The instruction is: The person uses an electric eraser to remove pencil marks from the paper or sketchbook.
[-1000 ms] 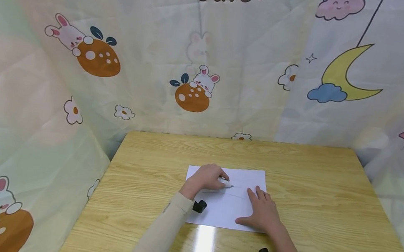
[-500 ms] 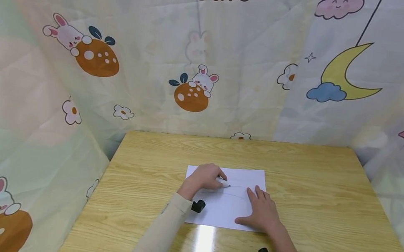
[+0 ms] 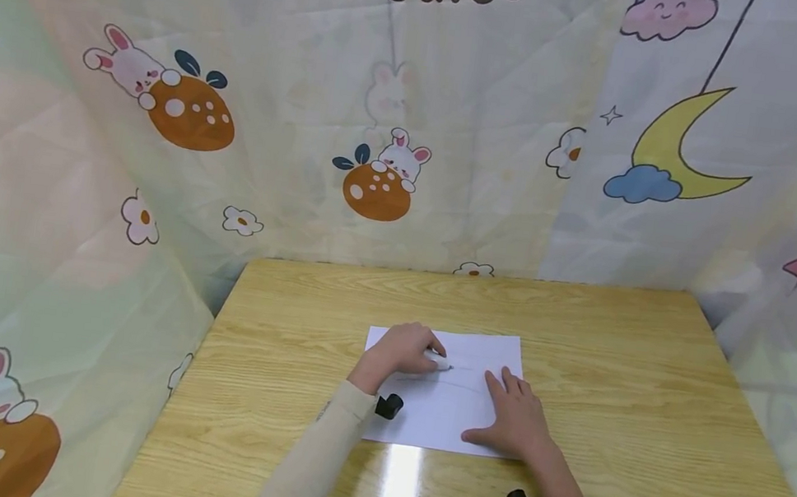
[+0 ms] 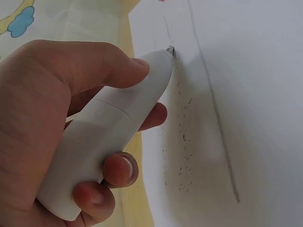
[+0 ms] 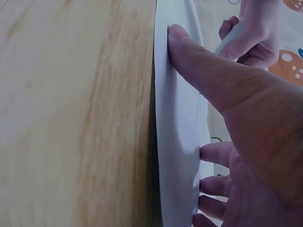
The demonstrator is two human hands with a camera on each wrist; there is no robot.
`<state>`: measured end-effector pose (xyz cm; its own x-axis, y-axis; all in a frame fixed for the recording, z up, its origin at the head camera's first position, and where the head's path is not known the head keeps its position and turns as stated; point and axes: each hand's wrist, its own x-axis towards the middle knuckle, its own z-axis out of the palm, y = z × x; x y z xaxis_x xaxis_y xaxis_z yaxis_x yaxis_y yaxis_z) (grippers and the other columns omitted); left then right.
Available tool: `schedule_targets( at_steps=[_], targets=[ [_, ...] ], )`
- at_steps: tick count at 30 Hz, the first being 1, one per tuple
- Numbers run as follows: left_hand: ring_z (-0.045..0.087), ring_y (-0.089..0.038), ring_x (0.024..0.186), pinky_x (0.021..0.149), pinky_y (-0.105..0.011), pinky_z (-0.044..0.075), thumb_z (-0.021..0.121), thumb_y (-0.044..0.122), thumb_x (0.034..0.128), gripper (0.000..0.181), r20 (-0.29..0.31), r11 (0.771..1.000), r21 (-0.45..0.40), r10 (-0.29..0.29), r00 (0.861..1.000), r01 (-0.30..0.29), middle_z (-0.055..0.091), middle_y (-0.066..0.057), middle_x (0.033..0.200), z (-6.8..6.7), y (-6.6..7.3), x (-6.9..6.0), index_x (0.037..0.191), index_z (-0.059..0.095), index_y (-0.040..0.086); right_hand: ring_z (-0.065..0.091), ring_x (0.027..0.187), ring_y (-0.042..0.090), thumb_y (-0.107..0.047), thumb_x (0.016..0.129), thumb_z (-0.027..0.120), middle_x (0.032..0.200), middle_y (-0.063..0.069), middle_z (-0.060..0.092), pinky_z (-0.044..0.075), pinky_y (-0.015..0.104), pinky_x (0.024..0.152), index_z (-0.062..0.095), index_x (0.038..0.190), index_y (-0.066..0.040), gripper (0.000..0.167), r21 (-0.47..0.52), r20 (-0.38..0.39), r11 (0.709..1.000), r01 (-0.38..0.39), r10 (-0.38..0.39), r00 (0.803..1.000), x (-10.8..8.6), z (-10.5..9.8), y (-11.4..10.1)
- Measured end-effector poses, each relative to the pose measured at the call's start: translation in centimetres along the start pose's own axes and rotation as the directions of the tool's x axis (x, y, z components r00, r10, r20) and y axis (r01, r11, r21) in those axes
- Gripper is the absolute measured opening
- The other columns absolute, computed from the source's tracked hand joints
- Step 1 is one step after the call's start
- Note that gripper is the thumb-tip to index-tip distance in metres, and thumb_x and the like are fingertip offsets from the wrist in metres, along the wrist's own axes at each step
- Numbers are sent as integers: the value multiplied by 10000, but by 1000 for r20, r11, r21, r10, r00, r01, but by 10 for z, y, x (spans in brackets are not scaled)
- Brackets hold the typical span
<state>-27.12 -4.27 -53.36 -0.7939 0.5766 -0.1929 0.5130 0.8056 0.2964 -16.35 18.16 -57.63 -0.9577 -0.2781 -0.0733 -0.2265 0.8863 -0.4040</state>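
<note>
My left hand [image 3: 398, 351] grips a chunky white electric eraser [image 4: 90, 146], thumb near its front and fingers curled round the body. Its small metallic tip meets the white paper [image 3: 433, 423] at the end of a short, faint pencil line [image 4: 166, 27]. Dark eraser crumbs [image 4: 183, 142] trail behind the tip in the left wrist view. Beside them runs a longer, darker pencil line [image 4: 213, 99]. My right hand [image 3: 516, 416] rests on the paper's right side with fingers spread; its thumb [image 5: 189, 49] presses close to the near edge in the right wrist view.
The paper lies on a wood-grain table [image 3: 647, 412]. Behind and beside the table hangs a printed cloth [image 3: 275, 101] with rabbits and a moon. Black wrist devices [image 3: 390, 406] sit at both cuffs, and a bright reflection marks the table front.
The eraser tip has shifted slightly left along the upper pencil line. My right hand keeps its place on the paper, and the head view has drifted a little.
</note>
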Motion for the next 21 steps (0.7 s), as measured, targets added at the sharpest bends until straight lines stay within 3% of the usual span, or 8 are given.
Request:
schedule_targets(
  at_steps=[8, 15, 21],
  targets=[
    [544, -45, 759, 681, -240, 450, 678, 286, 868, 227, 1, 999, 15, 49, 999, -49, 697, 127, 1024, -3, 5, 9, 1077, 766, 286, 271, 1322, 530, -640, 644, 795, 1486, 333, 272, 272, 681, 975, 402, 1448, 25, 1116, -1, -11, 1000, 0, 0, 1000, 1, -4, 2],
    [557, -38, 813, 699, -249, 456, 689, 281, 862, 212, -8, 1000, 4, 17, 1000, -17, 687, 145, 1040, 0, 4, 4, 1057, 768, 303, 269, 1320, 530, -645, 628, 801, 1490, 330, 267, 251, 687, 983, 402, 1448, 24, 1131, 16, -14, 1000, -6, 6, 1000, -1, -4, 4],
    [559, -44, 786, 675, -246, 455, 688, 307, 864, 215, -7, 998, -19, 55, 998, -55, 693, 128, 1040, 3, 6, 7, 1063, 768, 297, 271, 1322, 534, -662, 642, 782, 1488, 332, 271, 252, 683, 988, 399, 1449, 26, 1128, 12, 1, 1000, 9, -9, 1000, 1, -1, 3]
  ],
)
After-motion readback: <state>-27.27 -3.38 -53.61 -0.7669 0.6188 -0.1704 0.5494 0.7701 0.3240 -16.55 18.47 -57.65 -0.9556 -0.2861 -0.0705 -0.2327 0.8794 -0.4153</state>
